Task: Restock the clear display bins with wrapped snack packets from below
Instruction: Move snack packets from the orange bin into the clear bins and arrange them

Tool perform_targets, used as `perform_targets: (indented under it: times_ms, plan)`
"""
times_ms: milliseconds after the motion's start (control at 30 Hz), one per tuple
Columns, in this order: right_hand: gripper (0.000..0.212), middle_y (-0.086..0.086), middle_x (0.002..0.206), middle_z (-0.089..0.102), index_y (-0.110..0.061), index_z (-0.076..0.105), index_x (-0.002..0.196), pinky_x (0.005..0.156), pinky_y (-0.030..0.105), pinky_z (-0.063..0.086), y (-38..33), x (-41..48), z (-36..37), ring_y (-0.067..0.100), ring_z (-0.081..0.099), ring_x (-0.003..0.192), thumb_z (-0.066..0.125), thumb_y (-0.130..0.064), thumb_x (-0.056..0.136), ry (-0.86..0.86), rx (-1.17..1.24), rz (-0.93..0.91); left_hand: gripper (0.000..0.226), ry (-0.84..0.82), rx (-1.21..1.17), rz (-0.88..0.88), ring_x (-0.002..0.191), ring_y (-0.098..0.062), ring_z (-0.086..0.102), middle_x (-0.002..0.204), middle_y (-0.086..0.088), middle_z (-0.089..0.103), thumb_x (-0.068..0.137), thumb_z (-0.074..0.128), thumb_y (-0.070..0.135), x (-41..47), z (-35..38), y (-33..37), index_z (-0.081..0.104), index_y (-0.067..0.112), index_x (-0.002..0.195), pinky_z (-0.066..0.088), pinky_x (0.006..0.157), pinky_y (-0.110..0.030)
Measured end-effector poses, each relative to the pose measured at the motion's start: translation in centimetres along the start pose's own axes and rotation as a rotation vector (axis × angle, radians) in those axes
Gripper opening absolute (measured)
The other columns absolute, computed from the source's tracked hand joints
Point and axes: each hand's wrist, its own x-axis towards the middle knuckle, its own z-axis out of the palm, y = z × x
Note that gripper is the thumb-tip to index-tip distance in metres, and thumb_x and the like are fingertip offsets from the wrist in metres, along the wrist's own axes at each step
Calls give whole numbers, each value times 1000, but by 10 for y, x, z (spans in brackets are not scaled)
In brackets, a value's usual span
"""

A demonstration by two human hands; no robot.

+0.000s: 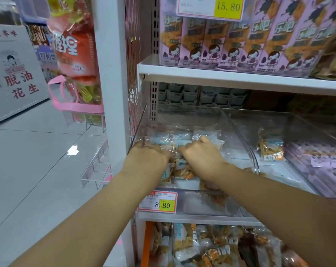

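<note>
Under the shelf's front edge the spare packets (201, 245) lie heaped. They look light, with slick, crinkly film over brittle snacks, so they will likely slide, and a loose handful round the middles should serve better than a squeeze. Above the price tag (157, 202), both hands are inside the clear bin (205, 192), near its front edge. The left hand (146, 160) and right hand (201, 155) curl their fingers onto a bunch of packets (179, 168) between them. Each seems closed on wrappers, though the fingertips are hidden. A row of packets (171, 136) sits toward the back edge, and the next bin (290, 173) holds a lone packet (271, 149).
</note>
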Motion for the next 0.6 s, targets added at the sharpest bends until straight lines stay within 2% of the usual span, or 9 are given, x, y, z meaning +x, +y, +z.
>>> perform_targets:
  times_ms: [100,200,267,367,467,533,600]
  plan:
    - [29,-2,90,65,-18,52,113,82,34,24,1,8,1,21,60,87,60,-10,87,-30,38,53,51,-9,-12,-8,122,-27,48,131,-7,53,87,56,15,1,0,0,40,19,135,28,109,-39]
    - [33,-2,95,65,-19,52,117,83,35,25,3,11,4,21,59,91,60,-10,86,-45,98,95,51,-11,-18,-9,126,-27,46,134,-8,51,88,56,15,0,-1,0,39,17,136,27,109,-39]
    - [38,0,111,60,-20,51,122,89,35,26,3,10,5,21,55,103,61,-11,86,-42,144,122,50,-10,-8,-11,125,-27,46,133,-8,52,88,55,15,-1,-2,1,39,17,136,26,110,-39]
    - [51,5,144,35,-24,45,132,99,40,25,5,10,1,25,32,127,65,-21,85,-57,128,95,50,-24,10,-14,125,-27,46,133,-9,52,88,55,14,-2,-2,0,40,17,135,26,110,-40]
    - [61,5,157,14,-26,42,134,111,54,7,12,12,-4,28,8,142,66,-45,82,-241,179,90,51,-25,-6,-10,127,-28,44,135,-9,49,88,54,14,-1,-2,1,39,18,136,25,110,-41]
    - [68,5,157,18,-26,42,136,112,58,-3,14,16,-4,27,6,144,64,-55,79,-306,225,111,51,-20,-12,-11,128,-27,43,136,-9,49,89,54,14,-1,-2,1,38,18,136,24,111,-42]
    - [68,6,148,30,-25,45,135,112,59,-3,14,19,-2,26,15,141,63,-58,78,-281,216,127,50,-19,-10,-10,127,-27,43,136,-9,48,89,54,15,-1,-2,1,38,17,137,24,111,-42]
